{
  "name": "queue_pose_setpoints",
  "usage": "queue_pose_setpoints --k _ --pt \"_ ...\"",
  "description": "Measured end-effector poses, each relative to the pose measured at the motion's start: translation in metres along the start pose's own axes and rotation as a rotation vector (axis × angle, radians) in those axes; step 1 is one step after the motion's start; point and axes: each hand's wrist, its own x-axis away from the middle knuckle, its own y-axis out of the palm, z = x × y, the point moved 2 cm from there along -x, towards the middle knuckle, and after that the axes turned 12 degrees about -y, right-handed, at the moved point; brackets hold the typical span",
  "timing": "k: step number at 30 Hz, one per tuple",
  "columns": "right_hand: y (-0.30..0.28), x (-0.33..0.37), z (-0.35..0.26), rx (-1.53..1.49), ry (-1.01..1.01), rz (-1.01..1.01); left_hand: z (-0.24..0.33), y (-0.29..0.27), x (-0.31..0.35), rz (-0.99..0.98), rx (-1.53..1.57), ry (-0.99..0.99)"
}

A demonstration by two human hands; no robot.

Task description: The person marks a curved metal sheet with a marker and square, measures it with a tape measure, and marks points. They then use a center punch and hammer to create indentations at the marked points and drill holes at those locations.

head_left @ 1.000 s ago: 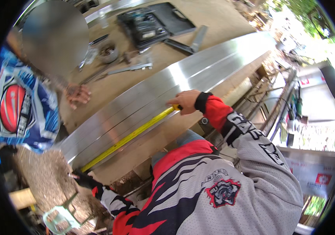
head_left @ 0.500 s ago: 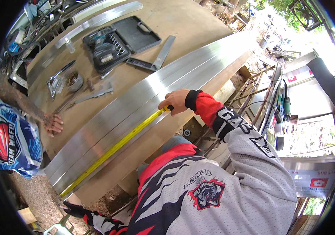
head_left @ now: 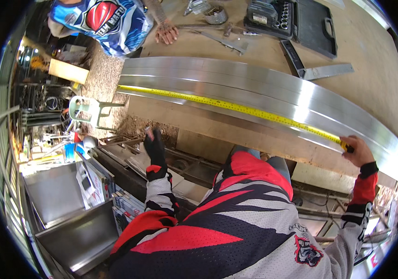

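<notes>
My right hand (head_left: 359, 151) is closed around the tape measure case (head_left: 346, 146) at the right. Its yellow blade (head_left: 236, 107) stretches left along several long, shiny metal strips (head_left: 217, 74) lying side by side on the table. The blade's far-left end lies near the strips' left ends. My left hand (head_left: 154, 146), in a black glove, is raised in front of the table edge, apart from the blade. Its fingers look bunched around a small pale, pinkish thing that I cannot make out.
Another person's hand (head_left: 166, 33) rests on the table (head_left: 371, 51). Behind the strips are a caliper (head_left: 224, 43), a square (head_left: 324, 71), a socket set case (head_left: 317, 28) and a wire-mesh cup (head_left: 215, 16). A green plastic chair (head_left: 83, 109) and metal sheet boxes (head_left: 80, 237) stand left.
My view has swung toward the left. The left hand, low by the blade's end before, now shows raised and away from the strips. My right hand still grips the tape measure.
</notes>
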Motion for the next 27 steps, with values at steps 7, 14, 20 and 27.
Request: queue_pose_setpoints --k 7,14,20,27 --pt "0.015 0.016 0.023 -0.24 0.241 -0.149 0.131 0.046 0.054 -0.523 0.202 0.425" --pt "0.015 0.008 0.029 -0.096 0.156 -0.155 0.099 0.091 0.053 -0.354 0.161 0.438" --pt "0.009 0.02 0.05 -0.111 0.028 -0.182 0.024 0.123 0.034 -0.214 0.082 0.548" --pt "-0.041 0.133 0.152 -0.141 0.103 -0.121 -0.019 0.143 0.216 0.569 -0.593 0.878"
